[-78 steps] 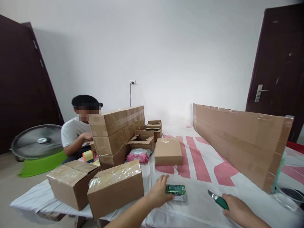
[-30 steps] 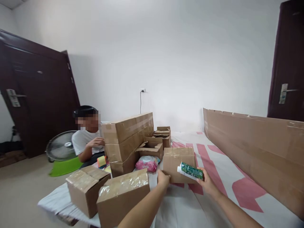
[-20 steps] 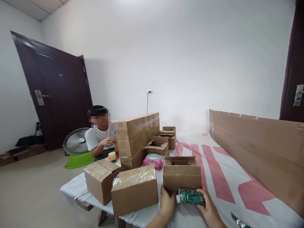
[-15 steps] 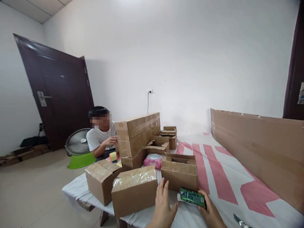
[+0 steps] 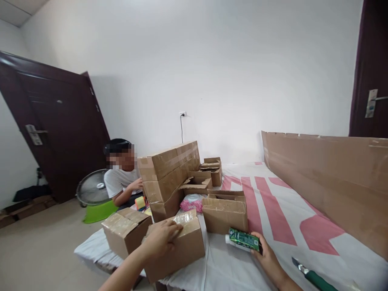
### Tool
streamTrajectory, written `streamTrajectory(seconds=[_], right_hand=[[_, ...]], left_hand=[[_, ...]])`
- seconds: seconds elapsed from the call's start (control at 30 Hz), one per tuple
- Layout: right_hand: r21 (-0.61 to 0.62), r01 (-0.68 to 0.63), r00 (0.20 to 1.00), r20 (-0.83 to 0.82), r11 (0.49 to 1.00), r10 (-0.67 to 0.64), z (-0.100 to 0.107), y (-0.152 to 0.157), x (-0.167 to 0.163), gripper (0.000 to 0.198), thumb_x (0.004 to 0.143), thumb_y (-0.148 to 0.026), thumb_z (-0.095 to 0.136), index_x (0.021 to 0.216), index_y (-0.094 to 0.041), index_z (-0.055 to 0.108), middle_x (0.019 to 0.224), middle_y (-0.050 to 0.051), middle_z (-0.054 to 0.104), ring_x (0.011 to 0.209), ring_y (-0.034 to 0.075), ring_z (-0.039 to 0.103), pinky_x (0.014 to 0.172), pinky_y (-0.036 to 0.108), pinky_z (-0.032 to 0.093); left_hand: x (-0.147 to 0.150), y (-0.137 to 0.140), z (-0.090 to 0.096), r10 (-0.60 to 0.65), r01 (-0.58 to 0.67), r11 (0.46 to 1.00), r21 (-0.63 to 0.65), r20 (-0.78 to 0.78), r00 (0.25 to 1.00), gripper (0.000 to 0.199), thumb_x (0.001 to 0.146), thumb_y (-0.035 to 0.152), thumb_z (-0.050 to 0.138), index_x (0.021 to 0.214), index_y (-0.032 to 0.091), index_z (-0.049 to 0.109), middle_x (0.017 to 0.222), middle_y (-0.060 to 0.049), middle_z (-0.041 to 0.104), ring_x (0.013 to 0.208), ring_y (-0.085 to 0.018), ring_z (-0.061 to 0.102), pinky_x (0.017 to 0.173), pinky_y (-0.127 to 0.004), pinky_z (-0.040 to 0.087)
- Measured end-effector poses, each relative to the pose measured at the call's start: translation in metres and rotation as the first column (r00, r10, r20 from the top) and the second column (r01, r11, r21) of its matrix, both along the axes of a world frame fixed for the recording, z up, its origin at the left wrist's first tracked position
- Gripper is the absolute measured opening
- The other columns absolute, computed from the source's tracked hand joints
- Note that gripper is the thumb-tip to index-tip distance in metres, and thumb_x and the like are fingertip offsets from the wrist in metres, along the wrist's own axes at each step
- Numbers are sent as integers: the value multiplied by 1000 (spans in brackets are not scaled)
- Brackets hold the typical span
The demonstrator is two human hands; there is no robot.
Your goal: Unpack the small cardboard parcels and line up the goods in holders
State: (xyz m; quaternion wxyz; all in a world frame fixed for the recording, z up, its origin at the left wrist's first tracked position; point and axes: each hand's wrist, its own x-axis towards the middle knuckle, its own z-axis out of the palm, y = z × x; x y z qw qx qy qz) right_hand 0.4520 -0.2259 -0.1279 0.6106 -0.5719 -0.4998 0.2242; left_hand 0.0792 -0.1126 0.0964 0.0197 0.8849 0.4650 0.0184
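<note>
Moved left hand point(image 5: 162, 238) from open box point(image 5: 224, 213) onto taped box point(image 5: 178, 244), fingers spread flat; right hand point(image 5: 266, 254) gripped green tube point(image 5: 243, 240). Likely picking next box; needs firm pull nearer.

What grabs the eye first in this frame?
The pile of cardboard boxes on the white and pink sheet, left of centre, with a long cardboard panel standing along the right. Up front, the left hand rests on top of a taped box, and the right hand holds a small green packet. Another person sits behind the boxes at left.
</note>
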Motion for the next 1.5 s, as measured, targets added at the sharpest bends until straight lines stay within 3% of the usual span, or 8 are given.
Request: streamTrajectory(seconds=[0.27, 0.43, 0.6, 0.77, 0.93, 1.17, 1.37, 1.5], right_hand=[[-9, 39, 999, -25, 999, -40, -1, 2, 0, 53, 69, -41, 65, 118, -24, 54, 126, 10, 63, 121, 29, 56, 107, 43, 40], [29, -17, 995, -97, 999, 20, 5, -1, 1, 53, 70, -46, 67, 117, -24, 53, 122, 11, 65, 116, 31, 59, 102, 44, 45], [75, -50, 990, -130, 996, 59, 4, -1, 3, 57, 68, -48, 71, 117, -24, 55, 124, 12, 64, 119, 33, 57, 104, 47, 42], [59, -60, 975, -212, 996, 71, 3, -2, 5, 56, 68, -45, 73, 118, -25, 56, 126, 11, 64, 118, 32, 58, 103, 48, 43], [23, -50, 968, -245, 998, 54, 3, -5, 5, 55, 66, -42, 74, 117, -26, 59, 122, 10, 66, 114, 33, 60, 101, 50, 45], [-17, -40, 979, -201, 999, 36, -5, 2, 2, 56, 66, -48, 72, 117, -26, 61, 119, 9, 68, 113, 33, 61, 94, 44, 50], [-9, -70, 987, -145, 998, 68, -6, 2, 7, 56, 66, -51, 71, 116, -27, 60, 120, 9, 68, 114, 34, 61, 96, 43, 49], [-56, -53, 991, -124, 997, 45, -8, 2, 12, 58, 62, -49, 73, 114, -27, 61, 120, 10, 67, 114, 34, 60, 97, 43, 48]], left_hand=[[-7, 16, 0, 161, -163, 987, -14, -105, 981, 114, 44, 37, 80, 147, 19, 36, 150, -19, 37, 136, -43, 34, 111, -52, 25], [-1, -12, 14, -97, 93, 987, -130, -19, 995, 108, 41, 43, 83, 141, 29, 44, 140, -11, 48, 128, -40, 41, 109, -48, 31], [45, -59, 11, -434, 448, 868, -212, 112, 894, 101, 40, 48, 85, 134, 36, 50, 127, -7, 54, 115, -38, 48, 105, -49, 33], [97, -69, -14, -494, 514, 853, -92, 177, 851, 103, 43, 55, 84, 136, 31, 49, 137, -15, 46, 124, -44, 40, 109, -57, 25], [101, -51, -2, -528, 590, 783, -197, 291, 798, 104, 44, 57, 86, 138, 32, 49, 144, -13, 46, 130, -45, 39, 112, -60, 19], [111, 41, -12, 36, 216, 944, -248, 731, 681, 87, 55, 39, 85, 133, 23, 50, 141, -14, 47, 132, -36, 41, 113, -50, 27], [135, 80, -57, 169, 322, 864, -386, 827, 536, 88, 54, 51, 84, 127, 13, 53, 118, -16, 65, 109, -31, 63, 95, -41, 48], [133, 84, -60, 207, 387, 840, -380, 884, 420, 73, 60, 63, 75, 112, 13, 64, 102, -13, 73, 97, -28, 68, 89, -38, 52]])
